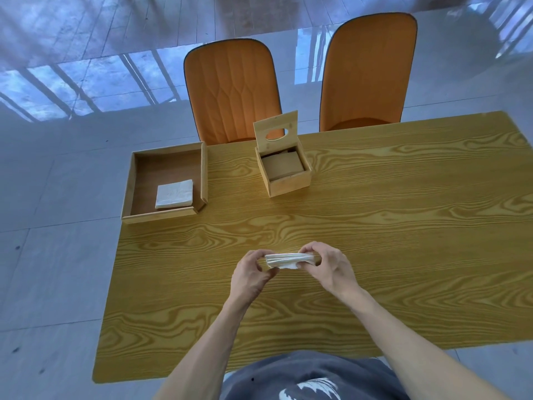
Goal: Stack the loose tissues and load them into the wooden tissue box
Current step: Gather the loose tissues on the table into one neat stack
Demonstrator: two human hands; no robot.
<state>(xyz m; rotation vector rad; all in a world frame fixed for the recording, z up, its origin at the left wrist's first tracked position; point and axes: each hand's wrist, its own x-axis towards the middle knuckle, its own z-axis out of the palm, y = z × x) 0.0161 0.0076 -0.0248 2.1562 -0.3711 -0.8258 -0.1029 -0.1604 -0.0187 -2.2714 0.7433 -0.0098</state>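
Note:
A stack of white tissues is held edge-on just above the wooden table, near its front middle. My left hand grips the stack's left end and my right hand grips its right end. The wooden tissue box stands at the table's far middle with its slotted lid tipped up and open; brownish paper lies inside. Another folded white tissue pile lies in the wooden tray at the far left.
Two orange chairs stand behind the table's far edge. The tray overhangs the table's left side. Pale tiled floor surrounds the table.

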